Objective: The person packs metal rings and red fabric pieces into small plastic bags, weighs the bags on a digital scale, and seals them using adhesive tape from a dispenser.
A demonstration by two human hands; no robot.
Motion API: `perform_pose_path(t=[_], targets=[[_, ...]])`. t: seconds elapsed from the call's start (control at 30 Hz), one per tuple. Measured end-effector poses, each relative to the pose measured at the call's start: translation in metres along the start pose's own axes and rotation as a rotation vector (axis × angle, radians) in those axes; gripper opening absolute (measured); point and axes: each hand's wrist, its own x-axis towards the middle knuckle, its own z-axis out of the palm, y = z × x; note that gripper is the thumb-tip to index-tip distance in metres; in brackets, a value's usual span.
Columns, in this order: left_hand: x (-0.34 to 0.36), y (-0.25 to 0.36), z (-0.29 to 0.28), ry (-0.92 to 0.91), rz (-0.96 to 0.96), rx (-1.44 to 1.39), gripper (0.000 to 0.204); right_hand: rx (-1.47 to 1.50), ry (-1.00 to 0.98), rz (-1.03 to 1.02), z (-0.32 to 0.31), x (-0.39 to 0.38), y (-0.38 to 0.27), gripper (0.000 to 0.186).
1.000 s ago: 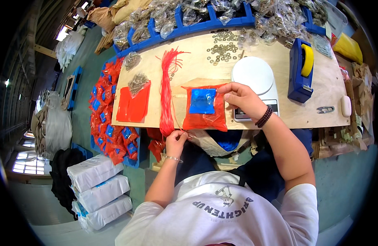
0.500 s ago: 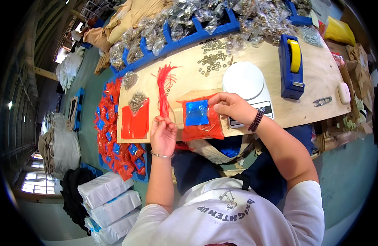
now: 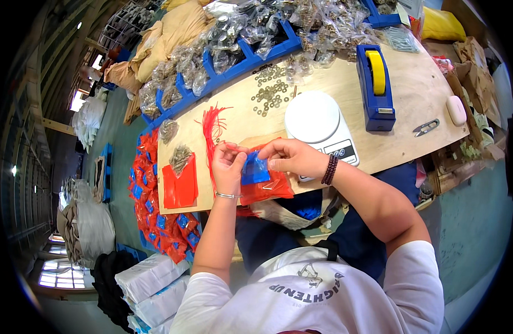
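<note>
A red plastic bag [image 3: 270, 188] with a blue packet [image 3: 255, 168] on its upper face lies at the table's front edge. My right hand [image 3: 292, 158] is closed at the bag's upper right, thumb and fingers pinching its plastic beside the packet. At the bag's upper left corner, my left hand [image 3: 229, 167] is closed in a pinch. Something red shows at its fingertips, too small to tell whether string or bag edge. A bundle of red strings [image 3: 212, 131] lies just beyond the left hand. Left of it are flat red bags [image 3: 179, 186] with a clear bag of screws [image 3: 181, 160] on top.
A white scale [image 3: 313, 119] stands beyond my right hand, with a blue tape dispenser [image 3: 376, 92] and snips [image 3: 426, 128] farther right. Loose washers [image 3: 272, 92] lie behind. Blue bins [image 3: 231, 73] with clear hardware bags line the back. Filled red bags [image 3: 156, 217] are heaped left of the table.
My left hand has moved right, from the lower end of the red strings to the red bag's corner. My right hand still grips the bag. The whole view has shifted slightly.
</note>
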Motion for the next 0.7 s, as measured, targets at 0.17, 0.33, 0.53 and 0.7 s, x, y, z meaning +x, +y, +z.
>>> perform_pose_path(t=[0.17,0.33,0.53,0.7], targets=[[0.002,0.010,0.004,-0.122,-0.032,0.101,0.025,0.065,-0.049,-0.043,0.002,0.002,-0.006,0.027],[0.003,0.016,0.005,-0.263,-0.089,0.089,0.026,0.097,-0.065,-0.121,-0.001,0.011,0.009,0.025],[0.007,0.014,-0.006,-0.314,-0.210,0.096,0.026,0.042,0.023,0.014,-0.008,0.015,0.012,0.025],[0.012,0.012,0.000,-0.275,-0.151,0.131,0.030,-0.345,0.168,0.089,-0.014,0.017,0.019,0.023]])
